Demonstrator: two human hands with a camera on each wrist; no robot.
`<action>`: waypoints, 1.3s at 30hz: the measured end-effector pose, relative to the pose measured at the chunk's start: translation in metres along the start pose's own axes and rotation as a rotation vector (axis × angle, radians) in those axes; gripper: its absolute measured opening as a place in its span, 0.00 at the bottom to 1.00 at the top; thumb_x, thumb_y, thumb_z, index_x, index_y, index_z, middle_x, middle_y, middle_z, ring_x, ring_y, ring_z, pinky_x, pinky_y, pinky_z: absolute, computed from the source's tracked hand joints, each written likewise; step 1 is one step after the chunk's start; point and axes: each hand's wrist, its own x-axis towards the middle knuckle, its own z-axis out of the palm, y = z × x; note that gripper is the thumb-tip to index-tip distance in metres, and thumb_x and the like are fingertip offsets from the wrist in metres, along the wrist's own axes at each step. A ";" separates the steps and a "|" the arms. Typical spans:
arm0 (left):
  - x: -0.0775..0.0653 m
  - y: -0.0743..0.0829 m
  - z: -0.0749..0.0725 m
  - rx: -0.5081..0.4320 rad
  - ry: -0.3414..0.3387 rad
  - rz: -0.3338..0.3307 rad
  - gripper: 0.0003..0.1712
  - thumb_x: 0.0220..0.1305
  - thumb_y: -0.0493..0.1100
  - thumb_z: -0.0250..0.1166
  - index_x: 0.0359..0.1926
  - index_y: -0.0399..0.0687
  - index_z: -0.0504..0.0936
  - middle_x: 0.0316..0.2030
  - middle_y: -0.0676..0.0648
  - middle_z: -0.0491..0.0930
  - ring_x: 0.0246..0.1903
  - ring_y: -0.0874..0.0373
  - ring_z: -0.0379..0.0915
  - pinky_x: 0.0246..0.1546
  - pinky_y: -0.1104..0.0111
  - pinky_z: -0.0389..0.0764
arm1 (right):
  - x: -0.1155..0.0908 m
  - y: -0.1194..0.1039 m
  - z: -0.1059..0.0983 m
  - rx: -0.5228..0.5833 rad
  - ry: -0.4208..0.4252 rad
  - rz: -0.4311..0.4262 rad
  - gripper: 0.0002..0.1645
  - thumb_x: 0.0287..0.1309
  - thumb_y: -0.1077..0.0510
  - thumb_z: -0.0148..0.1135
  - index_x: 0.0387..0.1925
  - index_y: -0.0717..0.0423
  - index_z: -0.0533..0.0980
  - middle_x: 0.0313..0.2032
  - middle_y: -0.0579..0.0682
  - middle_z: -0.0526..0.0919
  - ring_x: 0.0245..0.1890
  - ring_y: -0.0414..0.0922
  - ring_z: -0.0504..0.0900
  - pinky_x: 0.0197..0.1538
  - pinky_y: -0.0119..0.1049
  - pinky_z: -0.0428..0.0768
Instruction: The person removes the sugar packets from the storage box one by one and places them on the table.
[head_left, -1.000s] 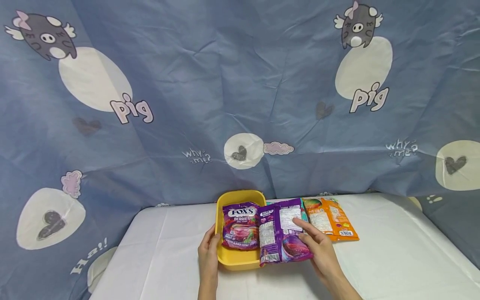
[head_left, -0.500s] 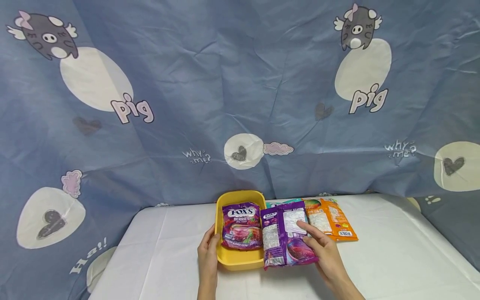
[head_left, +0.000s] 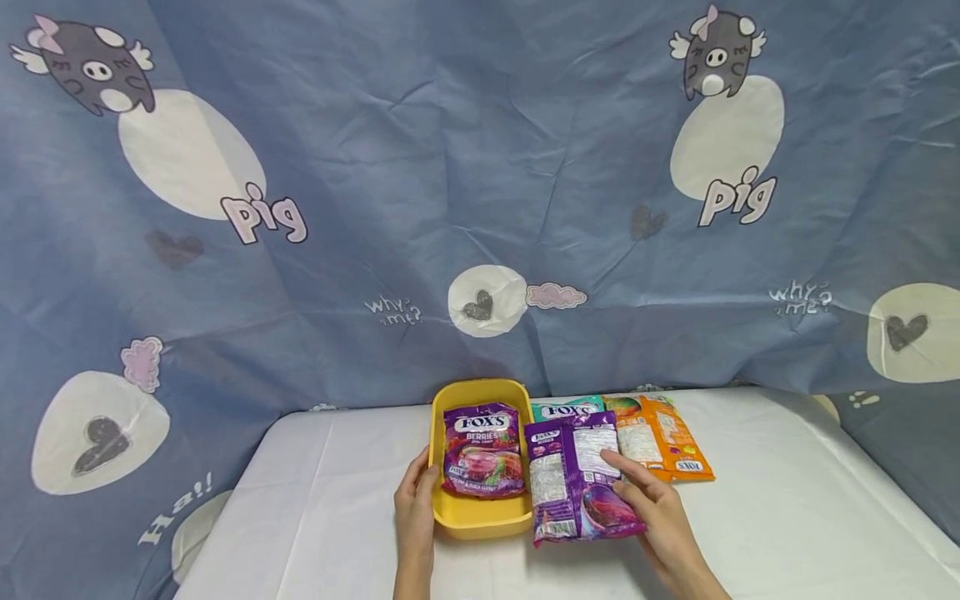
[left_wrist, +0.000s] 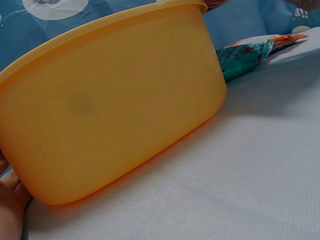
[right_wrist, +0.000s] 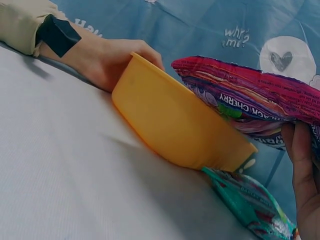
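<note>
Blue cloth printed with grey pigs [head_left: 480,167] fills the far side of my head feed, hanging behind a table spread with white cloth [head_left: 337,500]. On it I see an open yellow plastic tub with rounded corners [head_left: 480,529]. Just right of the tub, a shiny purple candy packet with its back panel up [head_left: 555,475] is raised above the table. Inside the tub lies a purple Fox's Berries packet, front up [head_left: 483,454]. Farther right lies an orange Fox's packet [head_left: 678,437], and to its left a teal Fox's packet [head_left: 566,408], mostly covered from my angle; I can't say whether those two touch. My left hand [head_left: 415,500] grips the tub's left side, its fingers partly hidden. My right hand [head_left: 656,504] pinches the raised packet's right edge, fingers above and below.
</note>
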 end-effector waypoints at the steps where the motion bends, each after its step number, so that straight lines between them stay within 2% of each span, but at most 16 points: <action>1: 0.000 0.000 0.000 0.002 -0.001 0.000 0.24 0.69 0.46 0.51 0.65 0.50 0.69 0.67 0.45 0.66 0.67 0.50 0.61 0.68 0.58 0.65 | 0.000 0.000 -0.001 0.004 0.004 0.005 0.28 0.60 0.57 0.57 0.63 0.50 0.69 0.59 0.42 0.72 0.49 0.41 0.80 0.49 0.34 0.83; 7: 0.000 0.000 -0.001 0.007 -0.004 0.013 0.24 0.69 0.45 0.51 0.65 0.51 0.69 0.67 0.46 0.66 0.67 0.51 0.60 0.69 0.57 0.63 | -0.002 0.002 -0.007 0.009 0.001 0.025 0.29 0.59 0.56 0.58 0.64 0.49 0.69 0.56 0.33 0.74 0.49 0.41 0.80 0.50 0.34 0.83; 15: 0.000 0.001 -0.001 0.001 -0.012 0.022 0.24 0.70 0.46 0.50 0.65 0.51 0.69 0.67 0.46 0.67 0.67 0.52 0.61 0.69 0.59 0.63 | -0.006 0.007 -0.016 -0.022 0.004 0.021 0.30 0.59 0.53 0.60 0.63 0.48 0.69 0.55 0.30 0.73 0.51 0.35 0.79 0.52 0.32 0.82; 19: 0.000 0.001 -0.001 -0.001 -0.017 0.020 0.24 0.70 0.46 0.50 0.66 0.51 0.68 0.67 0.46 0.66 0.67 0.51 0.60 0.69 0.58 0.63 | -0.008 0.008 -0.019 -0.055 -0.002 0.019 0.30 0.58 0.51 0.61 0.63 0.47 0.70 0.58 0.30 0.72 0.55 0.30 0.73 0.54 0.28 0.80; 23: -0.001 0.001 -0.001 -0.001 -0.012 0.011 0.24 0.70 0.45 0.50 0.66 0.51 0.68 0.67 0.46 0.66 0.68 0.51 0.60 0.69 0.57 0.63 | -0.010 0.009 -0.022 -0.084 -0.001 0.020 0.30 0.58 0.50 0.61 0.63 0.45 0.70 0.62 0.33 0.70 0.63 0.36 0.63 0.57 0.26 0.78; 25: -0.001 0.001 -0.001 -0.002 -0.010 0.008 0.24 0.70 0.45 0.50 0.66 0.51 0.68 0.67 0.46 0.66 0.68 0.51 0.59 0.69 0.57 0.63 | -0.011 0.010 -0.023 -0.092 0.005 0.025 0.30 0.58 0.49 0.61 0.63 0.45 0.70 0.64 0.37 0.67 0.64 0.38 0.61 0.57 0.28 0.78; 27: -0.001 0.000 -0.001 -0.005 -0.010 0.007 0.24 0.70 0.45 0.50 0.66 0.51 0.68 0.67 0.46 0.66 0.68 0.51 0.59 0.69 0.57 0.62 | -0.012 0.011 -0.025 -0.098 0.010 0.023 0.32 0.58 0.49 0.61 0.64 0.48 0.69 0.67 0.42 0.64 0.62 0.36 0.64 0.56 0.29 0.79; 31: -0.001 0.000 -0.001 0.001 -0.008 0.006 0.24 0.70 0.45 0.50 0.66 0.51 0.68 0.67 0.46 0.66 0.68 0.51 0.60 0.69 0.57 0.63 | -0.014 0.014 -0.029 -0.094 0.003 0.013 0.32 0.59 0.52 0.60 0.64 0.53 0.67 0.68 0.49 0.59 0.52 0.29 0.74 0.53 0.33 0.82; 35: -0.001 0.000 0.000 0.007 -0.008 0.004 0.24 0.70 0.46 0.50 0.66 0.51 0.68 0.67 0.46 0.66 0.67 0.50 0.60 0.69 0.57 0.64 | -0.015 0.018 -0.032 -0.109 0.003 -0.004 0.31 0.59 0.53 0.60 0.64 0.55 0.68 0.66 0.44 0.63 0.51 0.26 0.74 0.53 0.32 0.82; 39: 0.000 0.000 -0.001 0.003 -0.009 0.005 0.24 0.70 0.45 0.50 0.66 0.51 0.68 0.67 0.46 0.66 0.68 0.50 0.60 0.69 0.56 0.63 | -0.015 0.021 -0.031 -0.167 0.032 0.023 0.32 0.57 0.51 0.62 0.63 0.52 0.70 0.64 0.42 0.69 0.50 0.21 0.70 0.54 0.29 0.80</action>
